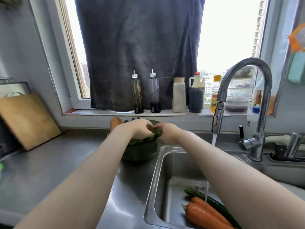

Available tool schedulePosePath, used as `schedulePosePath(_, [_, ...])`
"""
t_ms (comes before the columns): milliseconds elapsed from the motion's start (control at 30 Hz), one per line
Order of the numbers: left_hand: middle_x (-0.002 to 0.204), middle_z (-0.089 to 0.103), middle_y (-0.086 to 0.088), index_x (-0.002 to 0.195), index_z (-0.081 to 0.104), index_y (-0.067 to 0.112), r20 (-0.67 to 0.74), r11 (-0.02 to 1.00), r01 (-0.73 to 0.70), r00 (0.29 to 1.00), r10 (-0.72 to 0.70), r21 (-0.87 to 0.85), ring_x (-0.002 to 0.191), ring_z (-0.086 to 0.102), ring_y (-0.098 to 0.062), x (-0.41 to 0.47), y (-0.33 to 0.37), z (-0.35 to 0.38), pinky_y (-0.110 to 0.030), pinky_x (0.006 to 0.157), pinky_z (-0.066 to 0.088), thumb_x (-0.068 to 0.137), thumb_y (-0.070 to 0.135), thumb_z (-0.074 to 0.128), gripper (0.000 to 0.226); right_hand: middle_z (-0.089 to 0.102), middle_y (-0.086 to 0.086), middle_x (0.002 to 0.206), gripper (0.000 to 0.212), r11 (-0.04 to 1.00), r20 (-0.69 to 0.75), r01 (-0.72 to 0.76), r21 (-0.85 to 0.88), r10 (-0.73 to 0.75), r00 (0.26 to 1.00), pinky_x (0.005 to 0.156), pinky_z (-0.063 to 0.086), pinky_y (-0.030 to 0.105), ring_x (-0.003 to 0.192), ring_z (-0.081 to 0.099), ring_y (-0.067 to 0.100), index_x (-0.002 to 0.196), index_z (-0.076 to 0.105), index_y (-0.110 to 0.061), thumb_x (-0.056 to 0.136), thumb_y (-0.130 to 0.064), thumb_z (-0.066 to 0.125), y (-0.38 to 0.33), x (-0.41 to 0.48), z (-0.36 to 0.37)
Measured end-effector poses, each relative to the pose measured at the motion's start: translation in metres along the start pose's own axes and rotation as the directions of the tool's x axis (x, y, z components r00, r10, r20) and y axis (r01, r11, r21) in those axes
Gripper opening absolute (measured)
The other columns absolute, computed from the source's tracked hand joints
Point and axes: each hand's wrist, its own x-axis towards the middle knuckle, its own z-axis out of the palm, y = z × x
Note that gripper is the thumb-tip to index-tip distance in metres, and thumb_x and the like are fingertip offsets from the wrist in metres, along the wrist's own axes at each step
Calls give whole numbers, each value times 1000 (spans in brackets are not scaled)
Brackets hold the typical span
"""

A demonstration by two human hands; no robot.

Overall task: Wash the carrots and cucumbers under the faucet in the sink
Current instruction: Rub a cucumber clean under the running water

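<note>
Stainless steel counter (66,159), centre of frame: a dark bowl (140,153) stands just left of the sink (152,179) rim; both hands meet over it. Left hand (140,128) has its fingers curled down round a cucumber (157,133) at the bowl's top; right hand (167,133) has its fingers curled on the same cucumber's right end; thumbs hidden, cannot tell their hold. A carrot (115,123) juts from the bowl's far left side, untouched. Lower right of frame: a long cucumber (212,202) and two sink carrots (201,214) lie on the basin floor; the water stream (214,139) from the faucet (244,66) falls on them.

Likely step: lifting the cucumber out for rinsing. Raise it clear of the bowl's rim before swinging right; keep a full wrap, as the skin will probably turn slick once wet; turn and rub it under the stream.

Edges: the sink lip lies between bowl and basin; the spout hangs centre right, so pass below and left of it. Room: open air from bowl to stream; the sill bottles (146,93) stand near behind; the cutting board (28,119) leans well apart at left.
</note>
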Motion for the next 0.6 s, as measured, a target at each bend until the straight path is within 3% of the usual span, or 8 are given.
schedulePosePath(100, [136, 62, -1, 142, 57, 23, 87, 1000, -3, 996, 3, -1, 120, 58, -21, 2, -6, 5, -41, 110, 45, 97, 36, 62, 47, 68, 9, 123, 47, 999, -52, 9, 37, -7, 999, 95, 51, 36, 112, 63, 30, 137, 60, -24, 93, -14, 72, 7, 5, 9])
schedulePosePath(200, [132, 64, 0, 139, 60, 23, 73, 999, 15, 997, -12, -44, 117, 60, -20, 5, -6, 6, -39, 108, 46, 95, 41, 64, 47, 69, 10, 115, 31, 977, -178, 11, 215, 29, 984, 86, 56, 36, 102, 67, 28, 128, 63, -20, 97, -17, 67, 13, 6, 6])
schedulePosePath(300, [141, 57, 0, 147, 49, 25, 25, 996, 54, 998, -52, -67, 121, 55, -21, 11, -4, 6, -35, 100, 44, 92, 53, 63, 63, 69, 10, 105, 15, 911, -302, 11, 413, 126, 945, 53, 57, 32, 87, 71, 29, 116, 62, -17, 101, -21, 62, 15, 1, -14])
schedulePosePath(333, [148, 52, -1, 153, 41, 25, -7, 995, 56, 998, -57, -83, 127, 53, -23, 14, -4, 6, -35, 101, 42, 92, 53, 63, 71, 68, 10, 103, 12, 894, -339, 31, 446, 137, 931, 50, 58, 33, 85, 72, 29, 113, 61, -16, 102, -21, 61, 15, -1, -22])
schedulePosePath(433, [164, 34, -4, 162, 22, 25, -131, 993, 23, 991, -39, -120, 144, 42, -27, 20, 4, 7, -40, 111, 41, 94, 42, 67, 83, 67, 7, 100, 5, 862, -438, 116, 493, 131, 889, 65, 64, 46, 83, 75, 25, 106, 56, -18, 104, -21, 58, 16, -10, -37])
schedulePosePath(600, [163, 33, -4, 161, 23, 31, -242, 980, -112, 968, 69, -167, 148, 35, -28, 30, 36, 14, -46, 114, 39, 94, 33, 71, 82, 67, 10, 105, 11, 831, -594, 262, 491, 99, 798, 57, 62, 31, 85, 74, 22, 114, 50, -21, 105, -17, 55, 32, -35, -38])
